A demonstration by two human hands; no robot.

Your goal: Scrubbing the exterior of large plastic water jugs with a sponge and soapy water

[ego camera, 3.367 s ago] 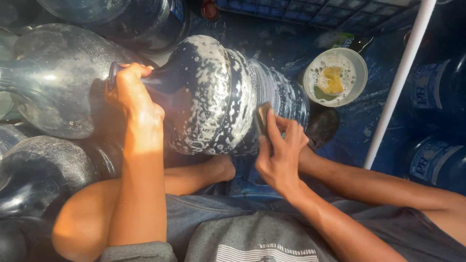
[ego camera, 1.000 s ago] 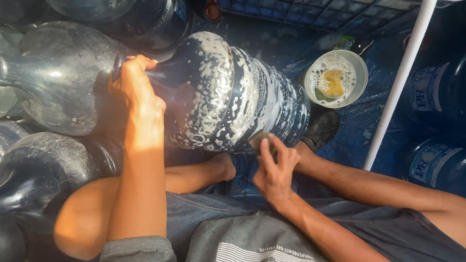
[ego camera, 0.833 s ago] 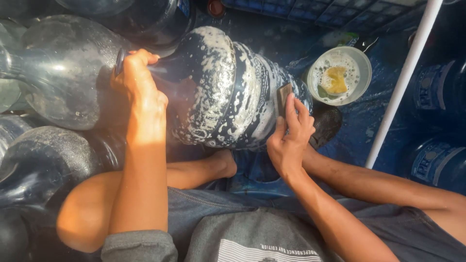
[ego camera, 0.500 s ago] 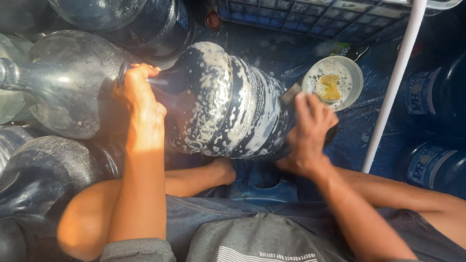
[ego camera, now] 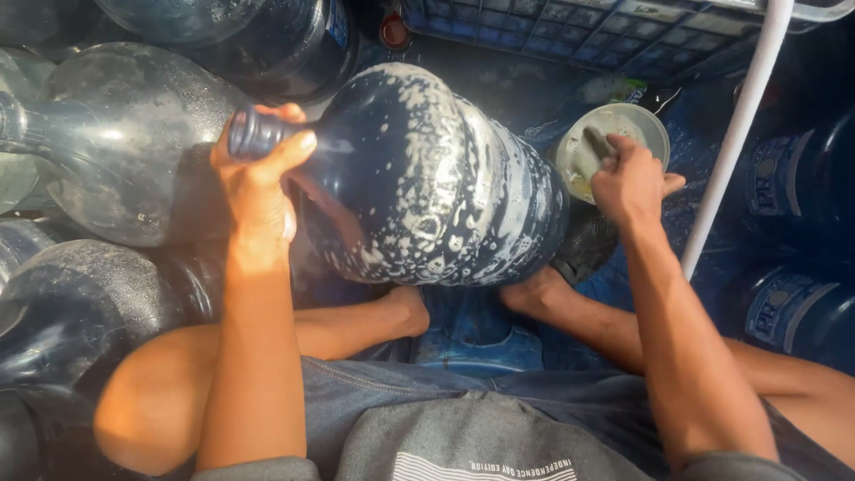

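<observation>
Your left hand [ego camera: 258, 183] is wrapped around the neck of the soapy water jug [ego camera: 427, 178] lying across your feet; your right hand [ego camera: 628, 178] pinches a scrubber in the bowl [ego camera: 646, 125]. Suds could make that one-handed grip slip and the jug roll.
</observation>
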